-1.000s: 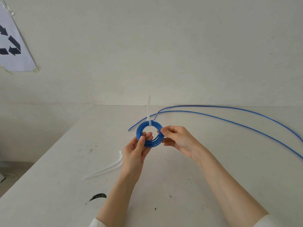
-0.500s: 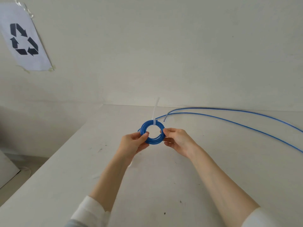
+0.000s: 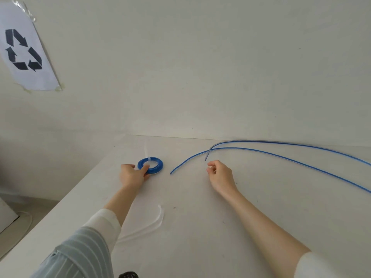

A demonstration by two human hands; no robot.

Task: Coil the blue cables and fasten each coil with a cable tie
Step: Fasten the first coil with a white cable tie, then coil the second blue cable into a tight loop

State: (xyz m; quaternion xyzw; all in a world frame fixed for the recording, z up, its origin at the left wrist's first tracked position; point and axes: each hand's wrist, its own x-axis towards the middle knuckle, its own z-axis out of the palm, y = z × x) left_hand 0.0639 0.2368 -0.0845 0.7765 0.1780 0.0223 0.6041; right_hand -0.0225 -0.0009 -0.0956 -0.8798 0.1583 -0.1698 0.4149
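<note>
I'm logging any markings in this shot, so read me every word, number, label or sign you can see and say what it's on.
No words, numbers or brands are readable.
Recycling symbol, three black chasing arrows: on the white paper sheet taped to the wall.
Coiled blue cable, loose blue cables, table: no print visible.

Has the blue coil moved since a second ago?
Yes. The blue coil was held up in front of the loose blue cables' ends; now it lies on the table left of them, under the left hand.
</note>
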